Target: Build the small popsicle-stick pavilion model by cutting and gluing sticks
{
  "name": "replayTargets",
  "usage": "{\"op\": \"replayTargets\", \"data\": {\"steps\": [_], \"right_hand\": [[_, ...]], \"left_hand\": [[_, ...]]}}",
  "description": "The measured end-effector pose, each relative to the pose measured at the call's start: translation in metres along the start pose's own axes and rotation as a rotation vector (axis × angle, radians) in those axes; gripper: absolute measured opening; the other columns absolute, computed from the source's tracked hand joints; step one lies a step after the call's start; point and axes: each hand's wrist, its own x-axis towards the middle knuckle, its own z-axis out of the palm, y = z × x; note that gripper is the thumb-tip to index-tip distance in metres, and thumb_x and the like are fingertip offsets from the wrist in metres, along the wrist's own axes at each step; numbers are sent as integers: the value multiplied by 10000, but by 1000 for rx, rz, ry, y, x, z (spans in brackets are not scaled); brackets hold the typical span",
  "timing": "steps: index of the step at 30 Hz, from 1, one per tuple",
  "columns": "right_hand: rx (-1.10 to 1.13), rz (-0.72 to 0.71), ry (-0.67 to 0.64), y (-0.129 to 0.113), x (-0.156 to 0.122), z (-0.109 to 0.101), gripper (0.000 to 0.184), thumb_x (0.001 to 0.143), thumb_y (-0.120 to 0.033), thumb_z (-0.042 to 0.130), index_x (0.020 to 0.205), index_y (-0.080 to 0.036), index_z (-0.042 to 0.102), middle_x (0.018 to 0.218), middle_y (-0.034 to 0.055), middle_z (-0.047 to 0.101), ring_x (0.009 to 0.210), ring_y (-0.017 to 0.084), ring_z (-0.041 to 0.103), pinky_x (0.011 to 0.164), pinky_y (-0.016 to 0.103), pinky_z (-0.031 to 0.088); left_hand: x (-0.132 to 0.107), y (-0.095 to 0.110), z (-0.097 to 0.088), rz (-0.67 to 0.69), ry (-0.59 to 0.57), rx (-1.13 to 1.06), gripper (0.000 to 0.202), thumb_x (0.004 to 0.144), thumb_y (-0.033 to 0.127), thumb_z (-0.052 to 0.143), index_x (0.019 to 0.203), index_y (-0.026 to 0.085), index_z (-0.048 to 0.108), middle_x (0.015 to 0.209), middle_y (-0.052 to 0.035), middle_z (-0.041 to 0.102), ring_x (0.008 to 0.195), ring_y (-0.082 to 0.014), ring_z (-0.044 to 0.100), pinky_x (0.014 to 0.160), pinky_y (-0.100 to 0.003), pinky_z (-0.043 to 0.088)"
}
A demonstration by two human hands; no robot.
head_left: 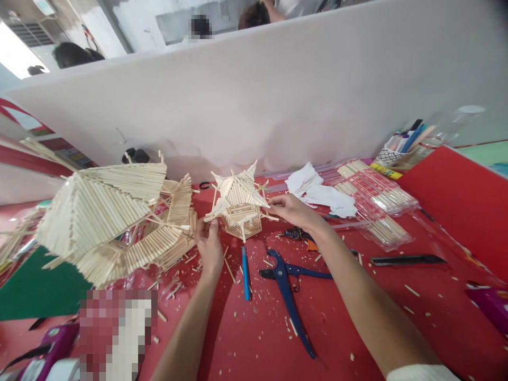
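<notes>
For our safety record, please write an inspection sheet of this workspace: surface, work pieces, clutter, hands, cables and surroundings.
Surface: red table, scattered with stick offcuts
Work pieces: small stick model at centre; larger stick model to its left
Clutter: blue cutter, blue pen, white paper-like scraps, bagged sticks
Hands: left hand, right hand at opposite sides of the small stick model's roof; grip unclear
Cables: nothing seen
Surroundings: pale partition behind, people beyond it

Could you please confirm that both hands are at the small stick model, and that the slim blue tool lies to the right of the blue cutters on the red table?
Not quite: the head view shows the slim blue tool lying to the left of the blue cutters on the red table. The left hand and right hand are at the small stick model.
</notes>
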Motion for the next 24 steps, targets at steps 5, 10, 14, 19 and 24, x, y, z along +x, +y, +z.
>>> {"op": "replayTargets", "data": {"steps": [5, 10, 14, 19, 24], "right_hand": [[13, 11, 8, -5, -2, 0, 413, 810, -587, 653, 688, -208, 545, 656, -44, 431, 614, 134, 366, 615, 296, 238], [26, -10, 15, -4, -1, 2, 410, 820, -568, 650, 661, -213, 519, 646, -42, 426, 609, 133, 367, 607, 294, 241], [31, -13, 13, -1, 1, 5, 366, 827, -530, 648, 675, -209, 559, 656, -29, 470, 610, 136, 396, 608, 295, 261], [50, -3, 38, 3, 2, 6, 349, 824, -527, 638, 701, -203, 598, 681, -15, 518, 642, 145, 447, 627, 292, 297], [89, 24, 75, 3, 3, 5, 348, 802, -531, 643, 738, -189, 637, 697, -16, 553, 647, 143, 461, 641, 288, 311]], "left_hand": [[-1, 0, 0, -13, -34, -106, 209, 787, 391, 746, 845, 225, 635, 801, 17, 623, 729, -120, 579, 730, -222, 486], [0, 1, 0, 0, -26, -46, 227, 819, 393, 710, 812, 205, 583, 762, 38, 576, 701, -105, 538, 719, -212, 455], [4, 5, -2, 23, -14, 69, 192, 826, 382, 663, 865, 207, 595, 796, 24, 609, 727, -125, 560, 727, -229, 453], [7, 4, -5, 120, -86, 210, 126, 821, 327, 627, 830, 202, 613, 771, 19, 616, 722, -138, 560, 722, -243, 446], [7, -5, -9, 54, -139, 271, 209, 866, 387, 586, 768, 203, 605, 707, 27, 564, 672, -140, 514, 684, -252, 422]]}}
